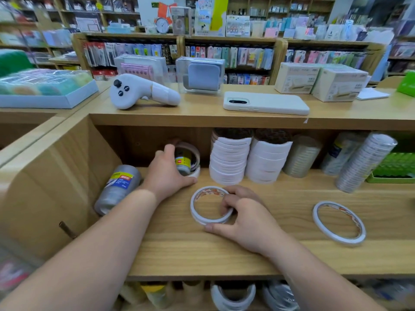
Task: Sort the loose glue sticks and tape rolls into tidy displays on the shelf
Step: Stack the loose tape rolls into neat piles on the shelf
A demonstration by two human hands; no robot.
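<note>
My right hand [244, 216] pinches a thin white double-sided tape roll [202, 217] lying flat on the wooden shelf [258, 254], fingers inside the ring and thumb at its outer edge. My left hand [167, 173] reaches to the back left and holds a short stack of tape rolls [190, 160] standing there. Another thin white tape roll [339, 223] lies loose at the right. Two tall stacks of white tape rolls [229, 160] stand against the back.
A grey wrapped tape pack [116, 189] leans in the left corner. Clear tape stacks [363, 162] and a green tray [395, 169] fill the back right. On the top board lie a white controller [143, 90], a phone [266, 103] and boxes [321, 80].
</note>
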